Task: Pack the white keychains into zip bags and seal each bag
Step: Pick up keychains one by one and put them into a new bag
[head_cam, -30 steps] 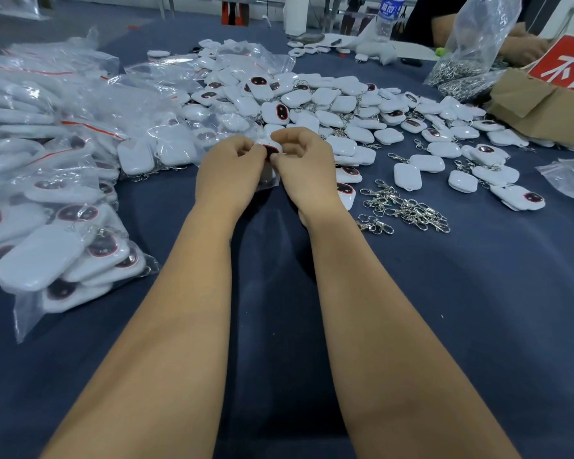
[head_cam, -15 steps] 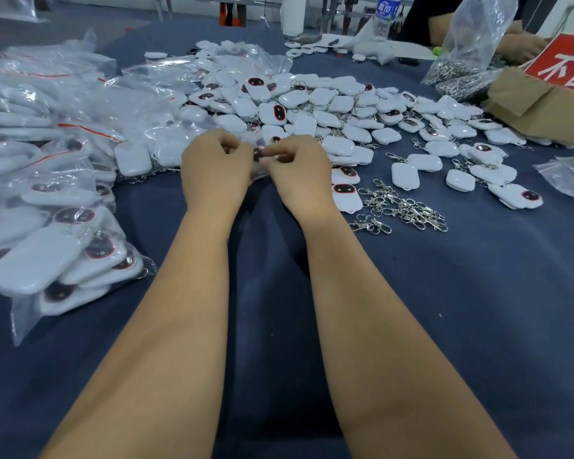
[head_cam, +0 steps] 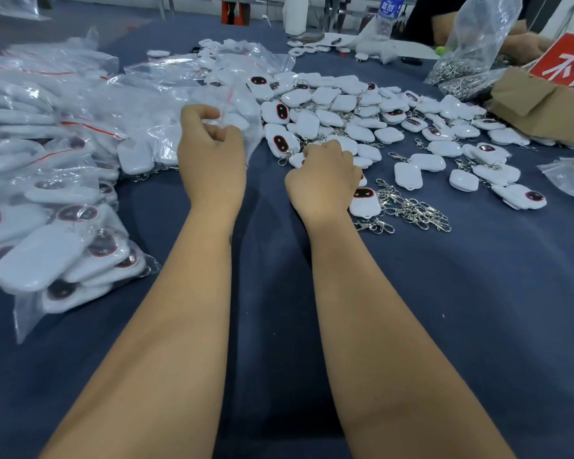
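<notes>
left hand [head_cam: 211, 160] pinches blurred zip bag [head_cam: 236, 127] | right hand [head_cam: 323, 180] fingers hidden among keychains [head_cam: 332, 117]

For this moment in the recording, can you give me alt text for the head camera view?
Over a dark blue table, the person's left hand pinches a clear zip bag while the right hand reaches with curled fingers into a heap of loose white keychains. Filled bags pile up at left; metal clasps lie at right.

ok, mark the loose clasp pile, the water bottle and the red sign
loose clasp pile [head_cam: 415, 210]: head view, middle of the metal heap
water bottle [head_cam: 387, 14]: head view, blue label
red sign [head_cam: 567, 62]: head view, red face by the white characters
</notes>
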A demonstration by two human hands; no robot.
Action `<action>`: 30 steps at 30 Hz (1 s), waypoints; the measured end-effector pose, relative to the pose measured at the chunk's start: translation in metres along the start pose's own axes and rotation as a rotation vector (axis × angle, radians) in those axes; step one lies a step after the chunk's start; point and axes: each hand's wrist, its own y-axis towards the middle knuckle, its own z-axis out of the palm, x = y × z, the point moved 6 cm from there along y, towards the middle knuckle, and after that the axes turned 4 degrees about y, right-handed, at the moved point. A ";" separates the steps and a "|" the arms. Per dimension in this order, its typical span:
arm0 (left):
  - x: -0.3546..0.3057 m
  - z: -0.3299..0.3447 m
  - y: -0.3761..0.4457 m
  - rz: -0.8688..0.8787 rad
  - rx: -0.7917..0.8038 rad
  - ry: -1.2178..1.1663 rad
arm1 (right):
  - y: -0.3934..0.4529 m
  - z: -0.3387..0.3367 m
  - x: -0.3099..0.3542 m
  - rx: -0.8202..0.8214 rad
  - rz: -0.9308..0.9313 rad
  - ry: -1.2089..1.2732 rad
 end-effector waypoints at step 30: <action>0.018 0.034 -0.004 0.038 0.445 0.400 | 0.010 0.019 0.000 0.077 0.291 1.461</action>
